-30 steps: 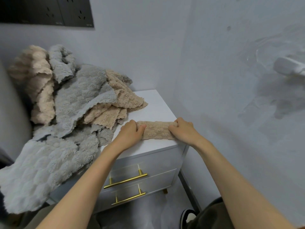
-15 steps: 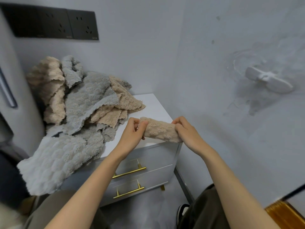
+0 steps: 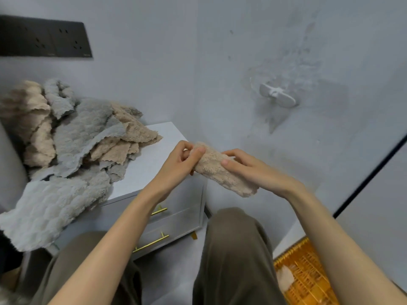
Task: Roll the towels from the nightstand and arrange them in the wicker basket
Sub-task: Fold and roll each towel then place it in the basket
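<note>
While each hand (left (image 3: 176, 164), right (image 3: 248, 168)) grips the rolled towel (image 3: 222, 170), it hangs past the nightstand (image 3: 154, 172) edge.

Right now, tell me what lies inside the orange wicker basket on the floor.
Inside the orange wicker basket, one pale fluffy towel piece shows near its left edge. The right forearm and the frame edge hide the rest.

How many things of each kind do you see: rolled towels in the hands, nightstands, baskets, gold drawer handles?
Rolled towel in the hands: 1
Nightstand: 1
Basket: 1
Gold drawer handles: 2
Total: 5
</note>
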